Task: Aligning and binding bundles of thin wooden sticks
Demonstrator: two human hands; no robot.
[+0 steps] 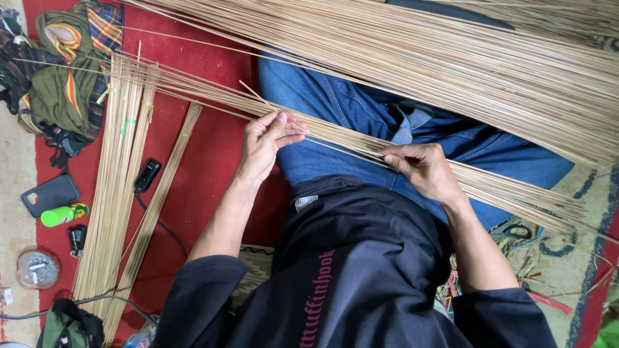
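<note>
Strips of pale split reed (335, 132), long and thin, run in a loose sheaf across the person's lap, slanting from the upper left down toward the lower right over the blue jeans (335, 109). The left hand (264, 145) is raised at the near end of the sheaf, its fingers (284, 122) pinched on a few of the strips, thumb pressed against the forefinger. The right hand (422, 169) lies further along the same sheaf, knuckles up, its fingers (393, 158) closed on the strips and pressing them against the thigh. The two hands are apart, with a stretch of strips between them.

Above the hands a far larger fan of reeds (464, 51) spreads across the top of the view, thickening toward the right edge. To the left, tied bundles of the same material (119, 167) lie nearly upright in the view on the red mat (213, 154), one narrower bundle just beside the thicker ones.

A small black device with a cord (147, 175) rests between those bundles. Further left lie a dark phone (50, 194), a green cylinder (63, 214) just below it, and a round clear lid (37, 269) near the mat's edge. A heap of green and plaid cloth (64, 71) fills the upper left corner. Scissors (512, 231) lie on the floor by the right knee.
</note>
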